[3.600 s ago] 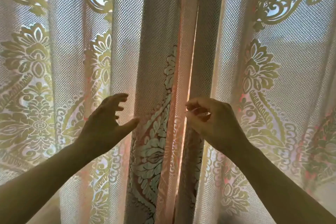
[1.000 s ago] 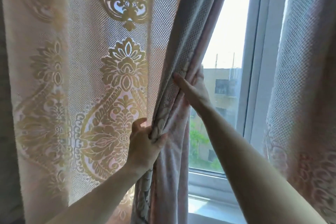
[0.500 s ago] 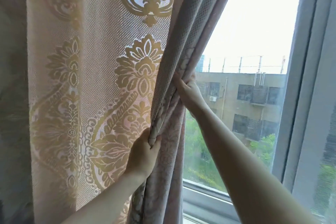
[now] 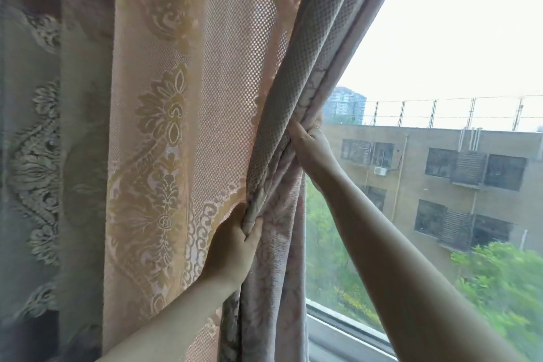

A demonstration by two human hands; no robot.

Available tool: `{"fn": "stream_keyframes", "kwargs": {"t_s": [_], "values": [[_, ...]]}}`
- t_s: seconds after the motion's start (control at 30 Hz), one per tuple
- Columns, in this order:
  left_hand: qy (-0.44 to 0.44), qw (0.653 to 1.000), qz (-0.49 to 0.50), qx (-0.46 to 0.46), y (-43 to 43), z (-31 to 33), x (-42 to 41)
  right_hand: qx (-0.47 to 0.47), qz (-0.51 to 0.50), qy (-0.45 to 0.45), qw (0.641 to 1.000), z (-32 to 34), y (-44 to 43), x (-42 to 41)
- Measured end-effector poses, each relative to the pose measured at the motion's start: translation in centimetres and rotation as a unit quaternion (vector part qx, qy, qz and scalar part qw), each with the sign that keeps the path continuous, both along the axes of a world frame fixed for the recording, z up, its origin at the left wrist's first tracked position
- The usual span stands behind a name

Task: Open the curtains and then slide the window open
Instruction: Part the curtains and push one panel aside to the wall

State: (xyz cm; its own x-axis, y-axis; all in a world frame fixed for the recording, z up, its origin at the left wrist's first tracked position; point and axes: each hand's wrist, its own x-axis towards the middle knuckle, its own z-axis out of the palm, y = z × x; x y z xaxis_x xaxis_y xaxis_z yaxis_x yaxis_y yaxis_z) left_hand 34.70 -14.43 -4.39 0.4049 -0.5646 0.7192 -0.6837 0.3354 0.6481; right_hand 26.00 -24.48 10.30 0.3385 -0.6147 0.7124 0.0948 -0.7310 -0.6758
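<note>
A pink lace curtain with a gold floral pattern fills the left half of the view, bunched into folds at its right edge. My left hand grips that bunched edge low down. Higher up, my right hand is closed around the same folds. The window pane is uncovered on the right, with its lower frame showing at the bottom. Through the glass I see a tan building and green trees. The window's handle is not in view.
A darker, shaded fold of the curtain hangs at the far left. My right forearm crosses the lower right in front of the glass.
Both hands have carried the left curtain further left, baring more glass. The view has swung left, so the window's upright frame and the right curtain have left the picture.
</note>
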Motion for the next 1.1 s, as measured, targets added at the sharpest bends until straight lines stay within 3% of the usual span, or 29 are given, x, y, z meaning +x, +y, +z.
{"fn": "stream_keyframes", "kwargs": {"t_s": [0.33,0.53,1.1], "values": [[-0.039,0.998,0.022,-0.048,0.3,1.2,12.6,-0.010,0.023,-0.023,0.999,1.5,0.9,11.5],[-0.034,0.999,-0.010,-0.026,1.8,1.3,21.2,0.003,0.007,-0.023,1.000,1.2,2.6,19.9],[-0.069,0.994,0.080,-0.040,0.9,1.0,37.2,-0.001,-0.020,-0.042,0.999,0.4,1.8,35.9]]}}
